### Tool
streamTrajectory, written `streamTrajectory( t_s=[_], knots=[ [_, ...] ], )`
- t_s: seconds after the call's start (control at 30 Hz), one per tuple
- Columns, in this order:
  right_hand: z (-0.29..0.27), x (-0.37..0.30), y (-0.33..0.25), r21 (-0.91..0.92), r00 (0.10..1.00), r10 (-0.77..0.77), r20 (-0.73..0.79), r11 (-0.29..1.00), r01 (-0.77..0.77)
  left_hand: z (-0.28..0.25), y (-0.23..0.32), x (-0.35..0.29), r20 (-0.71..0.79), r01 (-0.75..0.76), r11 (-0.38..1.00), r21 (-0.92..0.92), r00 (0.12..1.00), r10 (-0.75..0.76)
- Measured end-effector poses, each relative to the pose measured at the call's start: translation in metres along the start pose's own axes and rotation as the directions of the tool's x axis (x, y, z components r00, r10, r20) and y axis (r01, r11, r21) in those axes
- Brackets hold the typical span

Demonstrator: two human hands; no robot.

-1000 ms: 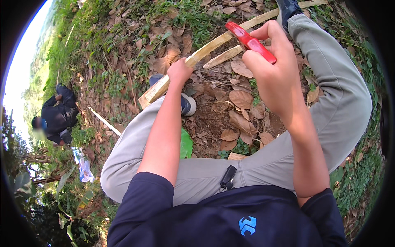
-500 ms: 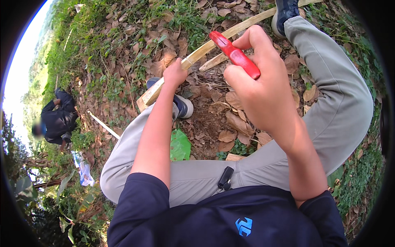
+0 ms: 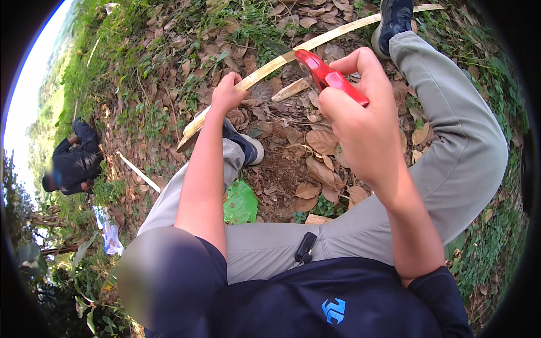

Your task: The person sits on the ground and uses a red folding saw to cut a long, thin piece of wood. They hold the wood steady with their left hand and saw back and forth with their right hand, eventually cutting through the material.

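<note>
A long, pale, curved wooden strip (image 3: 332, 35) runs from beside my left shin up to the far right, passing by my right shoe (image 3: 394, 25). My left hand (image 3: 227, 93) is closed round it near its thicker left end. In my right hand (image 3: 358, 107) is a red-handled tool (image 3: 324, 73), gripped between thumb and fingers. Its far end lies close to the strip's near edge, with a thin dark part there that looks like a blade; the exact contact is hard to make out. A short pale wood piece (image 3: 291, 89) rests on the leaves just below the strip.
My bent legs (image 3: 451, 124) frame a patch of bare soil and dry leaves (image 3: 282, 163). A green leaf (image 3: 240, 203) lies by my left leg. To the left are another pale stick (image 3: 138, 171), a plastic bag (image 3: 108, 231) and a crouching person (image 3: 76, 163) in dark clothes.
The strip's left end has tilted and shifted left, with my left hand moving slightly left and up. My right hand and the red-handled tool have moved a little right and down.
</note>
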State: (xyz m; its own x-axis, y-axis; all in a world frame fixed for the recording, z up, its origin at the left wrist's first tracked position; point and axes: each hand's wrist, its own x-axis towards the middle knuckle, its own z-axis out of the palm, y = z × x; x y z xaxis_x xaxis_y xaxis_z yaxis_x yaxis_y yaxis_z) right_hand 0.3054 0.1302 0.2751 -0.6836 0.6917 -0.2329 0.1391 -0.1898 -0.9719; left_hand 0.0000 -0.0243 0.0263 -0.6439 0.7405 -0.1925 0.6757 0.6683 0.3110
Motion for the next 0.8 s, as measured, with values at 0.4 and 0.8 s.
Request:
streamTrajectory(
  t_s=[0.4, 0.8],
  knots=[
    [0.001, -0.001, 0.006, 0.090, 0.999, 0.048, 0.014, 0.995, -0.049, -0.019, 0.014, 0.012, 0.257, 0.219, 0.960, 0.177, 0.931, -0.259],
    [0.011, -0.008, 0.004, 0.020, 0.992, 0.057, 0.112, 0.998, -0.060, -0.008, 0.020, -0.005, 0.307, 0.059, 0.967, 0.250, 0.942, -0.137]
  ],
)
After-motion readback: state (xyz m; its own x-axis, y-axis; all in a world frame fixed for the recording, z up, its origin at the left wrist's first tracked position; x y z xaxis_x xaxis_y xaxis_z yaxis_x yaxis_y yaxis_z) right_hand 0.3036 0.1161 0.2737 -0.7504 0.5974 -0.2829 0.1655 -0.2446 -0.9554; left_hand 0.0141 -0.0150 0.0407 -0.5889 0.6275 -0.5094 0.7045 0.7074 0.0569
